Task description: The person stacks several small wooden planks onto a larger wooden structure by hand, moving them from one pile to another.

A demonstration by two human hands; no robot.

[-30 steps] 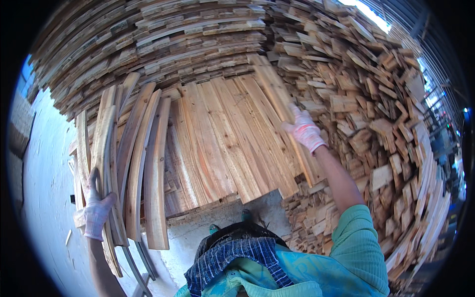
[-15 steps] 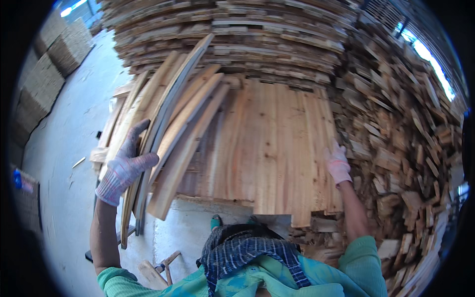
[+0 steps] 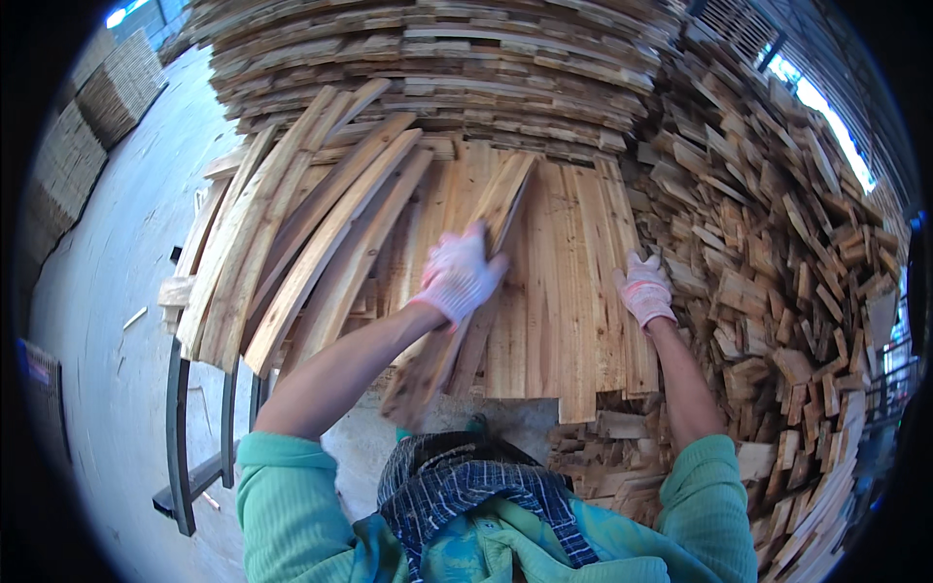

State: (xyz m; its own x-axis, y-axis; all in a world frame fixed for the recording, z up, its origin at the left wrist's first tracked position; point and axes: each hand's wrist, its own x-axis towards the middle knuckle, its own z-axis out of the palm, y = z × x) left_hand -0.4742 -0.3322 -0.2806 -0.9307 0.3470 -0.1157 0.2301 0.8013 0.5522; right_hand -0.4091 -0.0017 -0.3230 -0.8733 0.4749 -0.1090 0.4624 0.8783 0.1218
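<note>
Head view is looking straight down at a gloved left hand [image 3: 457, 274] that's wrapping its fingers around a narrow wooden slat [image 3: 465, 291], lifting it off a flat layer of boards [image 3: 573, 291]. The slat's long axis is running from near the person's chest up and a bit right, its far end pointing at the big stacked wall of planks [image 3: 437, 58] behind. The right hand [image 3: 644, 289], also gloved, is lying flat with fingers spread on the right edge of that board layer, not pinching anything. Off to the left a fan of long slats [image 3: 292, 243] is leaning over a dark metal rack [image 3: 180, 428], and a messy heap of short offcuts [image 3: 777, 262] is crowding the right side. The slat's lower end is blurring out and sitting partly behind the left forearm, and the plaid scarf [image 3: 466, 486] is covering the near edge of the bench, so I can't tell what's holding the boards up.
</note>
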